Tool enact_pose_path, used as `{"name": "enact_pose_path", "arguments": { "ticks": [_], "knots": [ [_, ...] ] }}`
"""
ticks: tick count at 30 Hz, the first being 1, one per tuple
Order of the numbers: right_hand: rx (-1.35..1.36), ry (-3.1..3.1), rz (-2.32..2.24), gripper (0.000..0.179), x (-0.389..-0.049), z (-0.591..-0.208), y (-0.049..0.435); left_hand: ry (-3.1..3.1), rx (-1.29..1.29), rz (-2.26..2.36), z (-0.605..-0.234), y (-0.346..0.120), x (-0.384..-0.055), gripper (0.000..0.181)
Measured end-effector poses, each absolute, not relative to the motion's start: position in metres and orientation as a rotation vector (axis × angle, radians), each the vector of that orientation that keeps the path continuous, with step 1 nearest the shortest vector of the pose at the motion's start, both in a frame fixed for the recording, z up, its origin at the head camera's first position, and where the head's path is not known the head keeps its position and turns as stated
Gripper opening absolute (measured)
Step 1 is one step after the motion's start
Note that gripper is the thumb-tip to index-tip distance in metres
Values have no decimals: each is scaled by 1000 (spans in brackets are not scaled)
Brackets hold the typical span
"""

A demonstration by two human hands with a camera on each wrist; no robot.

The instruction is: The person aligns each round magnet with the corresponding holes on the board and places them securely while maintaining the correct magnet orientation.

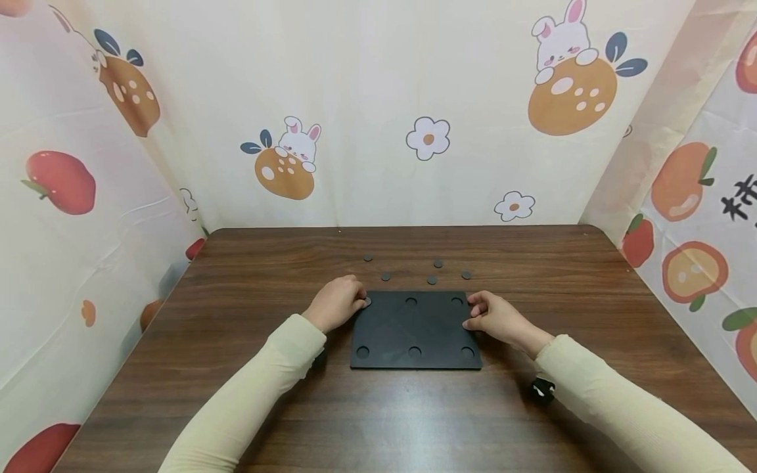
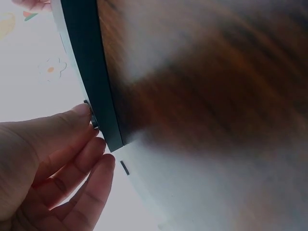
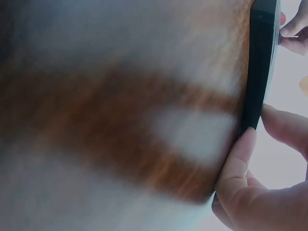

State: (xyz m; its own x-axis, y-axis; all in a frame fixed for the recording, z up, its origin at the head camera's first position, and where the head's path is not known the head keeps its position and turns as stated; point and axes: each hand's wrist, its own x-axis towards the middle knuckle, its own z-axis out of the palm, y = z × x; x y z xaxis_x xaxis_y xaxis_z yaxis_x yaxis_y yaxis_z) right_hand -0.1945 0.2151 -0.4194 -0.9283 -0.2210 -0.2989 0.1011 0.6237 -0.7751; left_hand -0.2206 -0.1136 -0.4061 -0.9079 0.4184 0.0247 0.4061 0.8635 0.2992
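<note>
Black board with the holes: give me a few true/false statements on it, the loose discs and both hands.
1. The black board lies flat on the wooden table. True.
2. Five dark loose discs lie on the table beyond the board's far edge. True.
3. The left hand is at the board's near right corner. False: it is at the far left corner, with a small disc at its fingertips.
4. The right hand hovers far from the board. False: its fingers touch the board's right edge.
5. The board shows nine holes. False: six hole positions in two rows of three.
</note>
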Motion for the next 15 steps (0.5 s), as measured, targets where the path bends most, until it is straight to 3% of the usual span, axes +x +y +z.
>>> {"name": "enact_pose_path", "arguments": {
  "ticks": [15],
  "knots": [
    [-87, 2480, -1204, 57, -195, -418, 214, 2967, 616, 513, -408, -115, -223, 11]
  ]
}}
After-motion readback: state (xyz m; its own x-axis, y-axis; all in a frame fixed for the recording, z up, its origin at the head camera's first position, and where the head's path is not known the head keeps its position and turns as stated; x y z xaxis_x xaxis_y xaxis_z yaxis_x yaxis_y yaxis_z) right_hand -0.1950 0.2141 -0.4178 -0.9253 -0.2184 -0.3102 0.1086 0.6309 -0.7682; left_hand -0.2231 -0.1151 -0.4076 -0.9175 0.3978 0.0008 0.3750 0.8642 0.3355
